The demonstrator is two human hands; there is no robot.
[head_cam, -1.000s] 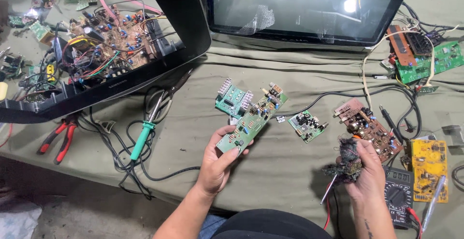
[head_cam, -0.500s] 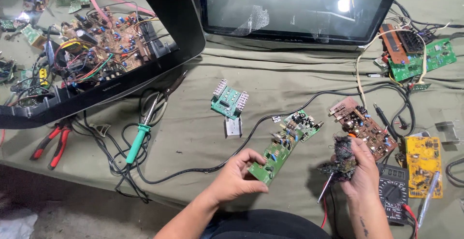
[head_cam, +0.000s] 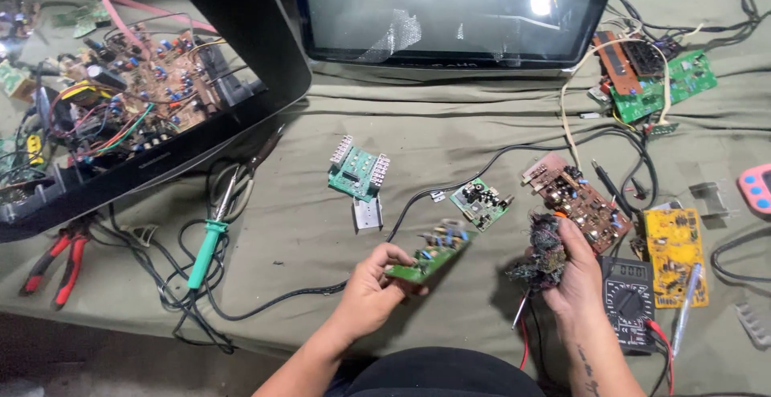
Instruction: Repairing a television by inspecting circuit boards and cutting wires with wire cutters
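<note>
The left hand [head_cam: 371,293] pinches the light, stiff, fragile green circuit board [head_cam: 432,254] by its near edge above the cloth, while the right hand [head_cam: 572,272] grips a soft rag [head_cam: 543,246].

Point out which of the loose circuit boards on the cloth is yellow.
The yellow circuit board at the far right, beside the black multimeter. The other loose boards are green or brown; only this one is yellow.

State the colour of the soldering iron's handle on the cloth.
Green: the soldering iron has a bright green handle, lying left of the left hand. The head view, the only one, shows it.
</note>
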